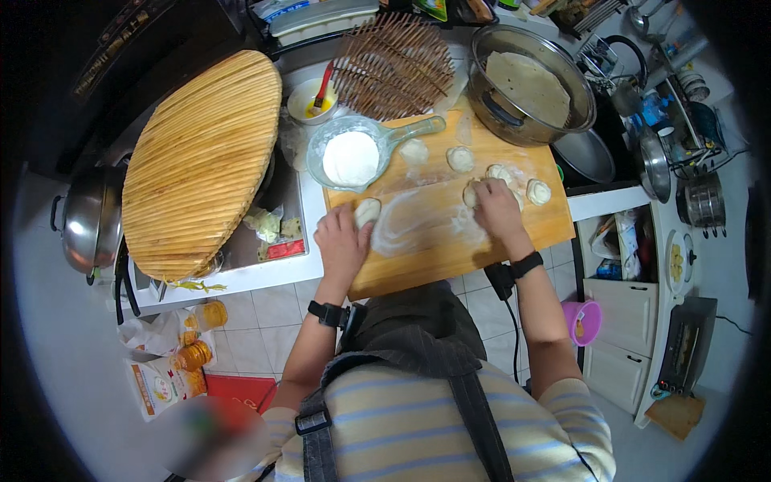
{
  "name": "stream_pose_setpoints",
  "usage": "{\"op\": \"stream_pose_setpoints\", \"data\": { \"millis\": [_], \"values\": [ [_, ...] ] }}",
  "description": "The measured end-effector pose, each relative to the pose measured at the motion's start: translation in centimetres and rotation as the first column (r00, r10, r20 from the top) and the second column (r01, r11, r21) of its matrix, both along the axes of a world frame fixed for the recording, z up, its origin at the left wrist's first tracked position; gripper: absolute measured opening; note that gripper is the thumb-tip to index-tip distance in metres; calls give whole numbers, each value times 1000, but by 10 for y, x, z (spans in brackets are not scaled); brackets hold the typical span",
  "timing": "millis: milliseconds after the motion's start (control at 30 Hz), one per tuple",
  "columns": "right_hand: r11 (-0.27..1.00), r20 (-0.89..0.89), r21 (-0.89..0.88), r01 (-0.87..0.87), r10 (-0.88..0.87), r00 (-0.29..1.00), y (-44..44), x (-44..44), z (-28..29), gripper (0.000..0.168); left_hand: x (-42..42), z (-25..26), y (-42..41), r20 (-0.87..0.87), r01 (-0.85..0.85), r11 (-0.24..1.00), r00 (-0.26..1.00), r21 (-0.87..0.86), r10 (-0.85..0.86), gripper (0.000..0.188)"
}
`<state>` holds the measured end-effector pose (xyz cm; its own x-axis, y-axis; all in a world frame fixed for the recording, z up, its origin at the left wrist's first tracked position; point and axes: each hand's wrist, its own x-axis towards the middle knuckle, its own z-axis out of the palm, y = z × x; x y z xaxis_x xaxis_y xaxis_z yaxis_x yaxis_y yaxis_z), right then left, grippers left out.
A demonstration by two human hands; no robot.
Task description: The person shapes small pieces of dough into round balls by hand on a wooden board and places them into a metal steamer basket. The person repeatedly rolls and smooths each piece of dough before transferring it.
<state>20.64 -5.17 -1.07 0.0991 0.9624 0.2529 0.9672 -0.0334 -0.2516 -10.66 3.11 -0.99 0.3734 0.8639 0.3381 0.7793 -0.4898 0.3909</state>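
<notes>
A wooden board [421, 265] dusted with flour lies before me. My left hand [344, 236] rests at its left edge, thumb against a smooth dough piece [367, 212]; whether the fingers grip it is unclear. At the right, my right hand [497, 208] has its fingers on a dough piece [470, 194], partly covered by them. Close around it are other dough pieces, one just above [499, 173] and a pleated one to the right [538, 191]. Two more, a round one [460, 159] and a flatter one [414, 152], sit farther back. A handled plastic scoop [351, 158] holds white flour at the back left.
A slatted round lid [202, 162] covers part of the sink at left. Behind the board stand a bowl with a red brush [323, 87], a brown slatted rack [394, 66] and a large steamer pot [530, 129] with a liner. A pink bin [581, 322] is on the floor at right.
</notes>
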Motion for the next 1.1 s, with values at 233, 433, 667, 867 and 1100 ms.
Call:
{"op": "stream_pose_setpoints", "data": {
  "millis": [233,433,667,867,1100],
  "values": [
    [981,-330,139,-132,171,928,-6,-93,3,41,36,-26,-18,552,498,405,833,-767,21,37],
    [987,-967,9,163,-33,254,22,-70,-59,19,81,-37,-17,452,487,708,853,-511,-260,41],
    [989,14,54,138,-139,990,51,-91,-51,24,85,-36,-10,342,411,696,907,-589,-246,47],
    [994,43,-49,100,-98,994,69,-82,-53,28,87,-36,-1,407,377,506,912,-776,-56,57],
    [955,-523,-188,-231,102,846,76,-60,-26,29,105,-8,16,16,191,747,972,-637,-235,78]
  ]
}}
